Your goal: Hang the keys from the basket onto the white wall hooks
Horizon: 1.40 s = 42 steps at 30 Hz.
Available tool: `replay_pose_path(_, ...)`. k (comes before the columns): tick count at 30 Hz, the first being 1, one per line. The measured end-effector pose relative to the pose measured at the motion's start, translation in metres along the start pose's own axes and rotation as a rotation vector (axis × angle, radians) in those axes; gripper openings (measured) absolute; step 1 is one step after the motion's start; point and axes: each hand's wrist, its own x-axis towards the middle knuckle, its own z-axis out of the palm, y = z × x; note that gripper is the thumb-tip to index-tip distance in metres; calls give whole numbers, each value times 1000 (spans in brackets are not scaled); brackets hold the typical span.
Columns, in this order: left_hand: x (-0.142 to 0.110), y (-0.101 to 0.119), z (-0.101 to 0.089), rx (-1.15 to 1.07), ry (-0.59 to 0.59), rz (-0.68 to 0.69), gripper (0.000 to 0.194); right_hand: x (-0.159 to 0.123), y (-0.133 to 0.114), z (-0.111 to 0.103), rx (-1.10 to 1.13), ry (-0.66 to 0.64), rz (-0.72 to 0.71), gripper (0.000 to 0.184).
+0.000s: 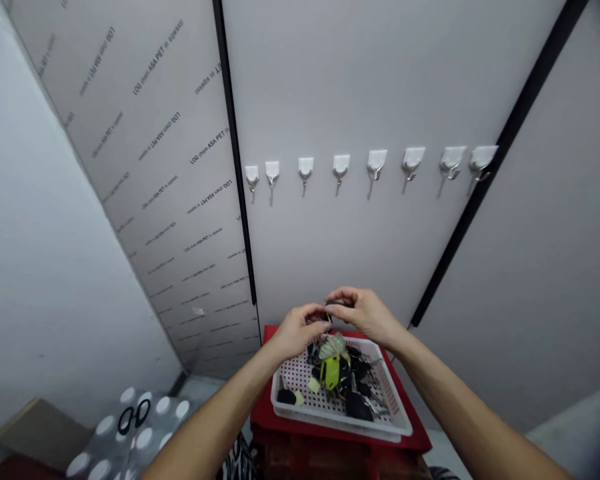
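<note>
Above the far rim of a white plastic basket (pixel 293 417), my two hands meet. My right hand (pixel 367 312) pinches what looks like a black-headed key (pixel 336 304). Fingers of my left hand (pixel 300 328) close at the lower end of the same key, where the detail is small and partly hidden. Below them in the basket lie a pile of keys with black heads (pixel 359 405), a yellow-green key tag (pixel 331 372) and a pale green translucent piece (pixel 333 346). Small pale yellow paper squares (pixel 314 385) lie among them.
The basket stands on a red-covered stool (pixel 415 437) against a white panel. Several white adhesive hooks (pixel 341 165) run in a row across that panel. At lower left, black-handled scissors (pixel 134 417) rest on plastic-wrapped bottles with white caps (pixel 144 438).
</note>
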Motion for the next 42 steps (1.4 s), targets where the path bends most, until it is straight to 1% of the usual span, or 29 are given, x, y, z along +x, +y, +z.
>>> replay_pose_path(2, 0, 3, -2, 18, 10, -10, 22, 2, -4, -6, 12, -23, 24, 21)
replay_pose_path(5, -2, 5, -5, -2, 81, -57, 20, 5, -9, -12, 68, -75, 58, 22)
replay_pose_path(7, -5, 5, -8, -20, 107, -78, 22, 6, -13, -13, 68, -71, 67, 19)
replay_pose_path(9, -6, 5, -9, -10, 84, -63, 27, 9, -16, -12, 41, -67, 53, 16)
replay_pose_path(12, -7, 7, -10, -3, 25, -33, 29, 15, -20, -7, 4, -74, -7, 15)
replay_pose_path(13, -6, 8, -11, -28, 36, -34, 30, 18, -21, -5, 2, -64, -27, 17)
replay_pose_path(15, -4, 10, -13, -121, 107, -52, 32, 23, -23, -2, 37, -14, -58, 24)
replay_pose_path(17, -1, 14, -16, -206, 175, -71, 34, 27, -25, 2, 138, 38, -82, 33)
replay_pose_path(19, 1, 18, -19, -230, 195, -86, 35, 32, -26, 8, 265, 74, -108, 39)
replay_pose_path(22, 2, 24, -21, -203, 221, -89, 34, 39, -31, 19, 413, 121, -156, 40)
replay_pose_path(25, 2, 30, -26, -153, 253, -46, 30, 47, -38, 30, 406, 142, -155, 29)
replay_pose_path(28, 4, 37, -37, -42, 303, 36, 26, 53, -44, 37, 324, 56, -151, 23)
replay_pose_path(30, 5, 42, -47, 60, 310, 97, 24, 56, -48, 41, 318, 2, -177, 22)
replay_pose_path(31, 5, 45, -52, 107, 307, 123, 23, 58, -50, 43, 323, -4, -191, 22)
replay_pose_path(33, 7, 52, -62, 178, 317, 151, 23, 62, -58, 46, 329, 34, -221, 21)
replay_pose_path(35, 8, 61, -70, 207, 362, 155, 23, 68, -69, 50, 332, 114, -254, 18)
replay_pose_path(38, 11, 76, -79, 185, 455, 150, 22, 82, -90, 56, 371, 229, -312, 15)
replay_pose_path(42, 18, 97, -91, 116, 561, 148, 23, 106, -111, 63, 441, 320, -374, 17)
